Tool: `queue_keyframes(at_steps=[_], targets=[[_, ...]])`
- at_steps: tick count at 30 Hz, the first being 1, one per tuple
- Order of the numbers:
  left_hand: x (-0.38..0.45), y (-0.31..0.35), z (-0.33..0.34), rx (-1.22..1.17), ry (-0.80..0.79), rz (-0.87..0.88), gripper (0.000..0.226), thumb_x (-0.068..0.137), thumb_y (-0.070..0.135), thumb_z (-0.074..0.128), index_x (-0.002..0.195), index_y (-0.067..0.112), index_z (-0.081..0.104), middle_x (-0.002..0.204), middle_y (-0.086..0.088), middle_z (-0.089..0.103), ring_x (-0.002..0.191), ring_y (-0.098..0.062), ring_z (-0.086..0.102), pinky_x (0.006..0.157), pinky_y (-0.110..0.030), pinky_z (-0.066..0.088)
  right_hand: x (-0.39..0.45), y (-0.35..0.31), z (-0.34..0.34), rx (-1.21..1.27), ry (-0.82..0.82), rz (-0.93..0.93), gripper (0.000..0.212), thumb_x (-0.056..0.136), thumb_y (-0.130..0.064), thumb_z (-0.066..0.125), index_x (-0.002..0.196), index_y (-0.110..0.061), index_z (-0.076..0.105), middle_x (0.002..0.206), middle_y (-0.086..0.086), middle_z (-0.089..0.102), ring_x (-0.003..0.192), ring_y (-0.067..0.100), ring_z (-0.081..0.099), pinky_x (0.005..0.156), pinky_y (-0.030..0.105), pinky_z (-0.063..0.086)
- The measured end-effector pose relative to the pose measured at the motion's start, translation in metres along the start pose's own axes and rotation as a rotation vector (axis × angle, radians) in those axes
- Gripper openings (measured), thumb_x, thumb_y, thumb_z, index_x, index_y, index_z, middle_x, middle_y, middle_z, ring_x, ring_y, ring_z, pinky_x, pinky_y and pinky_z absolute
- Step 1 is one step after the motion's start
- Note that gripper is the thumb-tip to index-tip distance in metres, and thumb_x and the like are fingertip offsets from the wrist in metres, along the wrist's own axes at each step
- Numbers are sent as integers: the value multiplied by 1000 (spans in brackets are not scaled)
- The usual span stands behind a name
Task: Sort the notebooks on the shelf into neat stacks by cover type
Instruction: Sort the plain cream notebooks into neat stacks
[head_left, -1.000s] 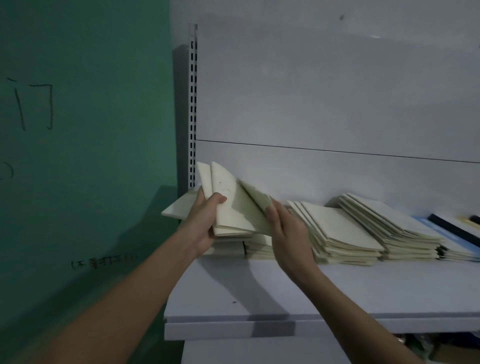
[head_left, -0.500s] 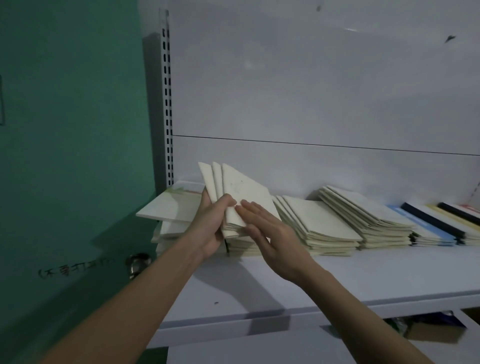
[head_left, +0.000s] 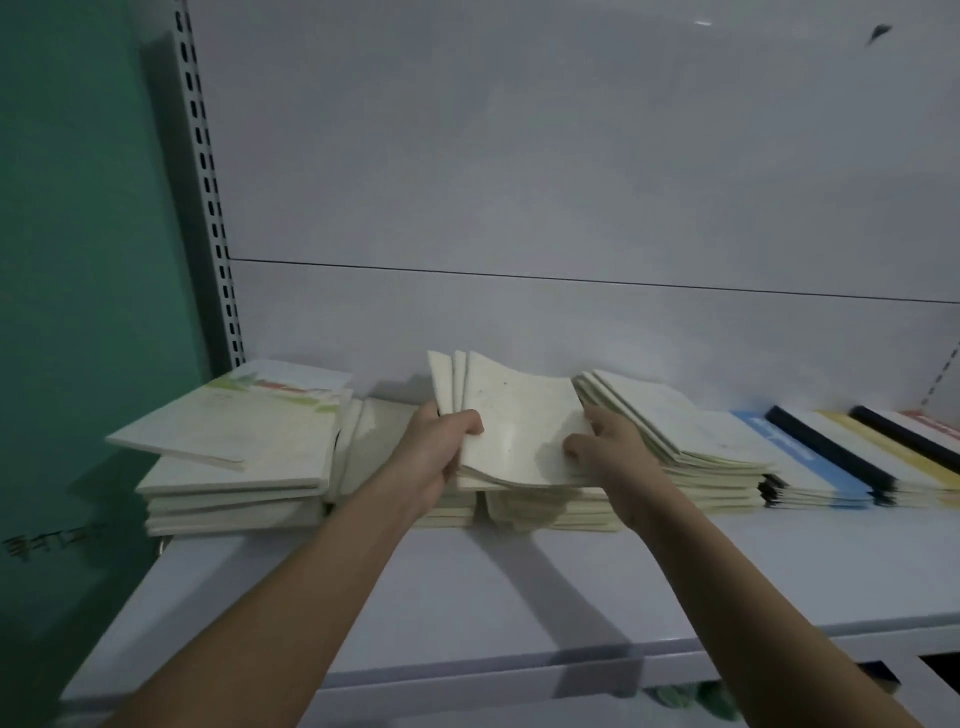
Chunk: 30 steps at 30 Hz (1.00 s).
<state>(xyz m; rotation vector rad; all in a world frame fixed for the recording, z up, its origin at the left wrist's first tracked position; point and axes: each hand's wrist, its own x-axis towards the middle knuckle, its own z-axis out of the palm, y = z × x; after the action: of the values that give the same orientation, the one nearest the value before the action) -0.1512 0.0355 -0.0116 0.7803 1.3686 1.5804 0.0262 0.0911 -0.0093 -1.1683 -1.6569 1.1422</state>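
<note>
My left hand grips a small bundle of cream notebooks, tilted up over a low cream pile in the middle of the white shelf. My right hand touches the bundle's right edge with curled fingers beside a slanted cream stack. At the left lies a stack with green-printed covers, its top notebook askew. At the right lie notebooks with blue, black and yellow spines.
A green wall stands close on the left, beside a slotted metal upright. The white back panel rises behind the stacks. The shelf's front edge runs below my forearms, with dark items under it at the lower right.
The view has swung left and down, showing more of the green-printed stack. My right hand slid from the bundle's front face to its right edge. My left hand still holds the bundle.
</note>
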Motion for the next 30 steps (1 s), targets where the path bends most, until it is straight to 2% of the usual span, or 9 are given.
queue_keyframes(at_steps=[2, 5, 8, 10, 13, 17, 22, 24, 30], targets=[[4, -9, 13, 110, 3, 19, 42, 84, -3, 57, 124, 8, 49, 118, -13, 65, 107, -28, 63, 94, -41, 52, 11, 9, -12, -124, -6, -3, 31, 81, 6, 47, 107, -4, 61, 83, -1, 59, 75, 17, 55, 55, 23, 40], [10, -19, 26, 201, 17, 37, 39, 85, 3, 57, 122, 13, 51, 119, -8, 63, 103, -21, 62, 85, -31, 53, 25, 18, -19, -289, -45, -42, 25, 82, -1, 50, 104, -10, 59, 87, 0, 61, 82, 22, 58, 62, 26, 43], [16, -19, 34, 319, 87, 43, 56, 69, 28, 56, 122, 13, 57, 128, -10, 54, 101, -22, 62, 84, -34, 53, 41, 24, -18, -650, -80, -84, 25, 87, -12, 50, 111, -5, 57, 107, 11, 61, 101, 31, 56, 73, 31, 40], [19, -22, 36, 276, 89, 50, 53, 69, 30, 55, 119, 14, 62, 126, -11, 59, 100, -22, 65, 84, -35, 54, 47, 31, -14, -764, -19, -224, 30, 90, -14, 49, 118, -5, 57, 123, 12, 58, 114, 33, 52, 81, 34, 40], [17, -38, 38, 129, 73, 86, 39, 84, 38, 55, 120, 24, 63, 125, -2, 65, 110, -18, 65, 101, -44, 48, 33, 44, -8, -574, 147, -452, 36, 96, -19, 51, 130, -10, 58, 134, 6, 56, 123, 25, 49, 99, 32, 37], [6, -62, 32, 74, 134, 258, 73, 80, 64, 57, 145, 34, 44, 148, 19, 43, 136, -1, 40, 116, -36, 29, 14, 73, -3, -570, 192, -661, 34, 95, -32, 46, 116, -16, 67, 118, -1, 67, 110, 19, 58, 93, 30, 39], [-8, -63, 43, 394, 45, 345, 89, 75, 60, 57, 153, 31, 25, 160, 18, 17, 144, 3, 18, 114, -21, 23, 19, 82, -3, -631, 180, -732, 34, 94, -37, 46, 107, -19, 72, 112, -4, 70, 106, 17, 59, 90, 33, 43], [-7, -66, 44, 514, 55, 367, 91, 73, 60, 58, 153, 34, 23, 161, 19, 10, 144, 2, 14, 113, -22, 23, 19, 84, -3, -625, 166, -746, 34, 93, -37, 48, 109, -18, 71, 114, -4, 69, 108, 18, 60, 90, 37, 46], [2, -71, 40, 787, 61, 458, 69, 85, 57, 51, 148, 36, 33, 163, 10, 14, 147, -7, 19, 110, -25, 26, 23, 86, -5, -585, 155, -760, 36, 93, -39, 48, 109, -18, 72, 113, -4, 70, 106, 18, 60, 90, 39, 46]])
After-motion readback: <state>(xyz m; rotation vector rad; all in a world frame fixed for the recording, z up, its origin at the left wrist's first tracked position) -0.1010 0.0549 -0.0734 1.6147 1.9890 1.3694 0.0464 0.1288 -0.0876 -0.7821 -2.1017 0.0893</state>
